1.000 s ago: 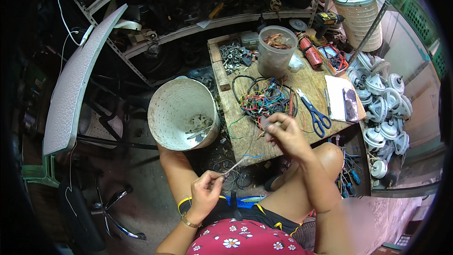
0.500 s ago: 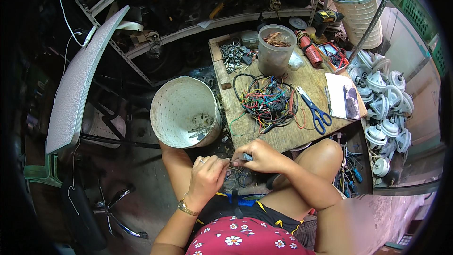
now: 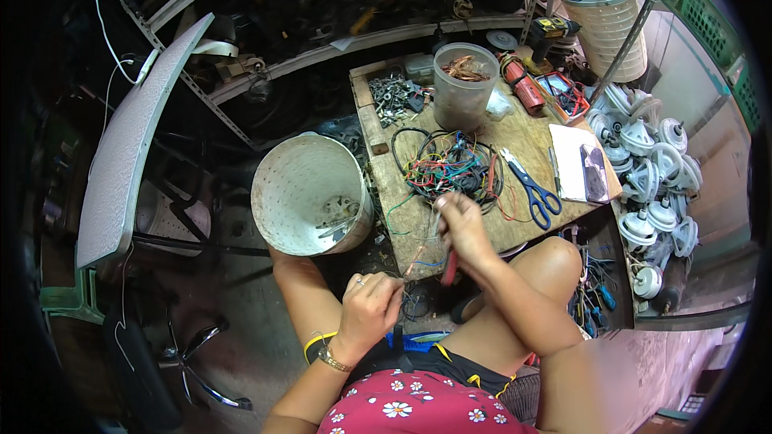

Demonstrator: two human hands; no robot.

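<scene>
My left hand (image 3: 372, 305) is closed in a pinch on a thin wire (image 3: 414, 263), whose bare copper strands stick out toward the bench. Over the bench's near edge, my right hand (image 3: 466, 229) is curled round a tool with a red handle (image 3: 449, 268); its kind is hard to make out. A pale, narrow piece shows beside the right thumb. Just beyond that hand lies a tangled heap of coloured wires (image 3: 454, 169). A short blue wire (image 3: 429, 263) shows between the two hands.
On the wooden bench (image 3: 410, 233) are blue-handled scissors (image 3: 535, 193), a tub of copper scraps (image 3: 465, 96), metal bits (image 3: 396, 100) and a phone (image 3: 595, 173) on white paper. A white bucket (image 3: 310, 193) stands left. White plastic parts (image 3: 659, 169) pile up at right.
My right hand has moved away from the left, forward and to the right toward the wire heap. The bare copper and the red handle now show. My left hand has shifted slightly right and nearer me.
</scene>
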